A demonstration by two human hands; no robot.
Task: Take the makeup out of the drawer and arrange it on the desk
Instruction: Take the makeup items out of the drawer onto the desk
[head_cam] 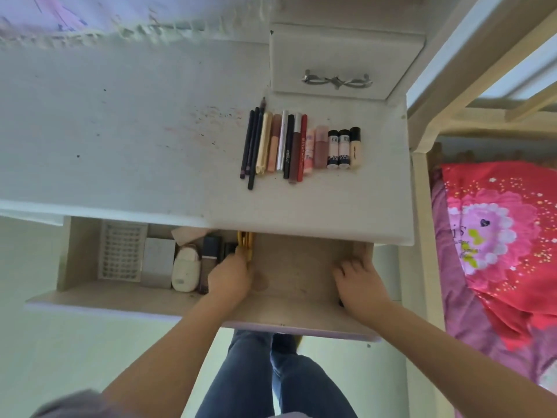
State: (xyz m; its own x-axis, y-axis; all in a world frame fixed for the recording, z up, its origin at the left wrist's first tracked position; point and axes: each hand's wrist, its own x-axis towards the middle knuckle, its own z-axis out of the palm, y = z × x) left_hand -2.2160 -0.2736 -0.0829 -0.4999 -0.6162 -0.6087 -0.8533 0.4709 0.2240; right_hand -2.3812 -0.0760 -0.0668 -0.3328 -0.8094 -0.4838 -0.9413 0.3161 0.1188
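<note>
White wooden desk carries sorted makeup row at one o'clock. Yellow sticks in open drawer are pinched by left hand; right hand, loosely curled, rests empty, apparently steadying.

1. A pale wooden drawer stands pulled open beneath the white desk top.
2. On the desk, a tidy row of makeup sticks and tubes lies side by side, touching: dark pencils at the left, beige, pink, silver, brown and red tubes in the middle, three short black-capped bottles at the right.
3. In the drawer lie a yellow slim item, a black case, a white oval compact, a grey box and a white lattice tray.
</note>
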